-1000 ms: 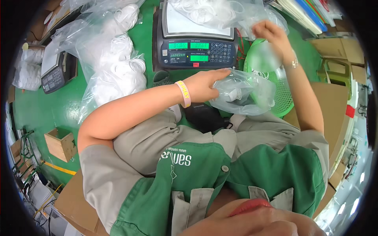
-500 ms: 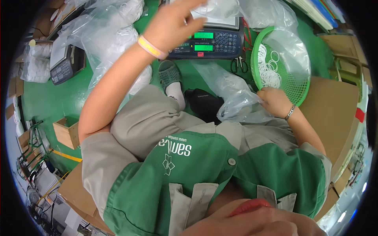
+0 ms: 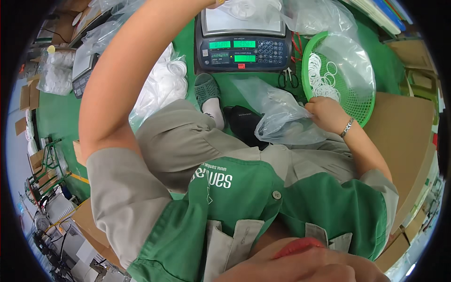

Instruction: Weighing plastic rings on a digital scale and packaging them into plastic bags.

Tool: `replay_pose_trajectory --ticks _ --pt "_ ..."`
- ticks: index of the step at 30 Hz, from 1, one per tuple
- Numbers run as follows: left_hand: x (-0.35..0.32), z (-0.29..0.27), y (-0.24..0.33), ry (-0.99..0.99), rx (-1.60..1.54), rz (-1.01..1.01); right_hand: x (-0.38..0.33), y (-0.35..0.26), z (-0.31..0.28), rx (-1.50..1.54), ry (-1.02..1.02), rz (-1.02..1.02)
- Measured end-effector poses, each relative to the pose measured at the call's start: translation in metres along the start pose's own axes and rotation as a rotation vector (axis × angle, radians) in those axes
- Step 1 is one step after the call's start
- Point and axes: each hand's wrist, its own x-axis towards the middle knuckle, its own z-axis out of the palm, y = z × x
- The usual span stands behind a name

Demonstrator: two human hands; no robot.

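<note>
Smooth green floor (image 3: 56,113) surrounds a latticed basket (image 3: 355,104) of white rings (image 3: 322,84). Right hand (image 3: 325,113) pinches a crumpled, filmy bag (image 3: 284,120); left hand's out of frame, fingers impossible to tell.

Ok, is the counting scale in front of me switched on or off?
On: the counting scale's three display windows glow green.
</note>
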Motion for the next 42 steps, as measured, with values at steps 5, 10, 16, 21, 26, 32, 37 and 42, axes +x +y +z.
replay_pose_trajectory --ticks 5,10,16,21,26,32,37,42 --pt "0.016 0.030 -0.006 0.062 0.088 0.097 0.000 0.005 0.003 0.006 0.005 -0.008" --pt "0.028 0.073 -0.064 0.001 0.089 0.008 0.008 0.004 -0.002 -0.004 0.007 -0.012" --pt "-0.025 -0.014 -0.173 0.275 -0.407 -0.542 -0.003 -0.003 -0.007 0.047 0.024 -0.001" --pt "-0.130 -0.038 -0.260 0.218 -0.205 -0.783 -0.016 0.003 -0.008 0.211 -0.007 0.033" --pt "-0.346 -0.054 -0.426 -0.095 0.324 -0.988 0.005 0.007 -0.019 0.375 -0.182 -0.111" --pt "-0.099 0.003 -0.019 -0.079 -1.417 -0.446 -0.004 0.023 -0.041 0.882 -0.298 0.260" --pt "-0.098 0.040 0.100 -0.484 -0.834 0.160 0.011 0.044 -0.078 0.937 -0.156 0.111" --pt "-0.077 0.067 0.084 -0.462 -0.813 0.040 0.011 0.179 -0.018 0.939 0.122 0.255"
